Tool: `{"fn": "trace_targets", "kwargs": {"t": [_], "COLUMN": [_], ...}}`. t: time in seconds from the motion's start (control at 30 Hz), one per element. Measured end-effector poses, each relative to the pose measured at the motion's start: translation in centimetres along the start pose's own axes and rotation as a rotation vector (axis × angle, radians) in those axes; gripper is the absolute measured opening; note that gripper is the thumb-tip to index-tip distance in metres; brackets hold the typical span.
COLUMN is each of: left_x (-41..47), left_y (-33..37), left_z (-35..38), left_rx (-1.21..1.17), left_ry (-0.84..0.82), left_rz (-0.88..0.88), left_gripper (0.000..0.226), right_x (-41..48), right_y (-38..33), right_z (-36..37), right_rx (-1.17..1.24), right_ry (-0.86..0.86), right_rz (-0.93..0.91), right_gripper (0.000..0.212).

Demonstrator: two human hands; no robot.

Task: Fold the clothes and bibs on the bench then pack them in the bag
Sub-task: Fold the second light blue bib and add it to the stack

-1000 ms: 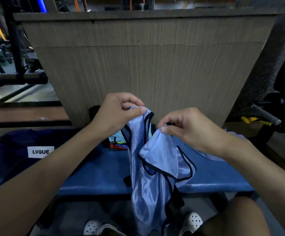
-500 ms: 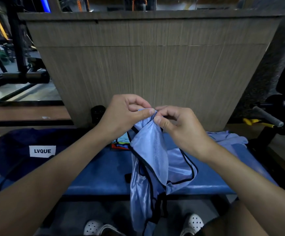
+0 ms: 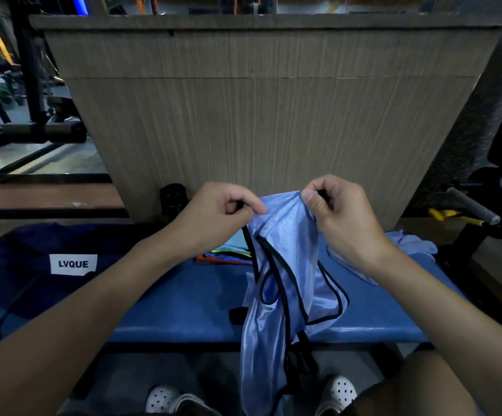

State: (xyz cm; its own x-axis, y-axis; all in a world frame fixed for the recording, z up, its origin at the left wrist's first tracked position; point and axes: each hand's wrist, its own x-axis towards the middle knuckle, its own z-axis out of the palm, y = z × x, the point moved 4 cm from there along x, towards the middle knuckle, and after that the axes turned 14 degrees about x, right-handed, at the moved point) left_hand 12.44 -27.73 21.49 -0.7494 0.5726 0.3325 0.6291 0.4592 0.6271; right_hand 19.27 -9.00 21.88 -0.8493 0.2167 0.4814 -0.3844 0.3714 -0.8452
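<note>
1. The left hand (image 3: pixel 213 217) pinches the top edge of a light blue bib (image 3: pixel 282 259) between its thumb and curled fingers.
2. The right hand (image 3: pixel 339 217), at 3 o'clock from the left, pinches the same edge, with its thumb pressed on the cloth. The two hands are near each other but apart.
3. The bib, trimmed in black, hangs from both hands toward 6 o'clock. It crosses the front edge of the blue bench (image 3: pixel 183 298) and drops between two white shoes (image 3: pixel 165 397).
4. Just below the left hand, a small stack of folded coloured cloths (image 3: pixel 228 253) lies on the bench.
5. At 4 o'clock from the right hand, a pale blue garment (image 3: pixel 408 247) lies crumpled at the bench's right end.
6. At 9 o'clock sits a navy bag (image 3: pixel 27 250) with a white LVQUE label. I cannot tell whether it rests on the bench.
7. At 12 o'clock, a wooden panel (image 3: pixel 258 115) stands behind the bench.
</note>
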Motion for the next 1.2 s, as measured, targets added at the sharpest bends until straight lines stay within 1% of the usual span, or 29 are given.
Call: {"fn": "trace_targets", "kwargs": {"t": [0.03,0.1,0.13,0.2,0.27,0.37,0.43,0.5,0.57,0.6,0.67,0.77,0.83,0.9,0.97,1.07,1.13,1.2], "left_x": [0.0,0.0,0.0,0.2,0.5,1.0,1.3,1.7,1.9,1.9,1.9,1.4,0.9,0.3,-0.1,-0.5,-0.6,-0.7], "left_y": [0.4,1.4,1.7,2.1,2.5,3.0,3.6,4.5,5.5,6.0,6.9,7.7,8.0,8.1,7.6,6.6,5.9,5.5], "left_z": [0.2,0.8,1.3,2.8,4.3,6.2,6.8,7.0,6.8,6.7,6.4,5.9,5.4,4.8,4.1,3.1,2.7,2.2], "left_rx": [-0.01,-0.078,-0.11,-0.111,-0.086,-0.106,-0.142,-0.186,-0.237,-0.263,-0.324,-0.445,-0.5,-0.548,-0.58,-0.555,-0.544,-0.48], "left_ry": [-0.005,-0.031,-0.05,-0.072,-0.087,-0.09,-0.086,-0.103,-0.137,-0.151,-0.176,-0.249,-0.302,-0.339,-0.354,-0.346,-0.318,-0.259], "left_rz": [0.007,0.017,0.013,0.023,0.031,0.032,0.019,0.034,0.062,0.076,0.1,0.071,0.066,0.051,0.025,0.001,-0.025,-0.029], "left_gripper": [0.02,0.009,0.012,0.034,0.042,0.027,0.023,0.022,0.009,0.009,0.012,0.006,0.008,0.002,0.012,0.012,0.011,0.004], "right_x": [-0.1,-0.3,-0.5,-1.0,-1.5,-2.2,-2.8,-3.4,-4.1,-4.4,-4.9,-5.4,-5.7,-5.8,-5.7,-5.4,-5.1,-4.8], "right_y": [0.0,0.3,0.4,0.8,1.0,0.7,0.4,-0.1,-0.9,-1.3,-2.4,-4.1,-4.9,-5.3,-5.4,-4.9,-4.5,-4.4], "right_z": [-0.2,-0.6,-0.9,-1.6,-2.6,-4.5,-5.9,-7.1,-7.7,-7.9,-8.3,-8.3,-7.9,-7.6,-7.4,-6.8,-6.3,-5.6], "right_rx": [-0.007,-0.019,-0.024,-0.039,-0.07,-0.127,-0.17,-0.211,-0.216,-0.207,-0.158,-0.048,-0.005,0.036,0.065,0.106,0.049,-0.104], "right_ry": [0.009,0.036,0.05,0.081,0.117,0.167,0.174,0.13,0.051,0.018,-0.021,-0.105,-0.178,-0.188,-0.167,-0.172,-0.165,-0.147], "right_rz": [0.003,0.012,0.019,0.031,0.035,0.042,0.065,0.105,0.146,0.157,0.165,0.166,0.16,0.139,0.124,0.157,0.145,0.1], "right_gripper": [0.02,0.018,0.017,0.017,0.018,0.022,0.022,0.022,0.023,0.023,0.023,0.021,0.019,0.018,0.019,0.016,0.015,0.018]}}
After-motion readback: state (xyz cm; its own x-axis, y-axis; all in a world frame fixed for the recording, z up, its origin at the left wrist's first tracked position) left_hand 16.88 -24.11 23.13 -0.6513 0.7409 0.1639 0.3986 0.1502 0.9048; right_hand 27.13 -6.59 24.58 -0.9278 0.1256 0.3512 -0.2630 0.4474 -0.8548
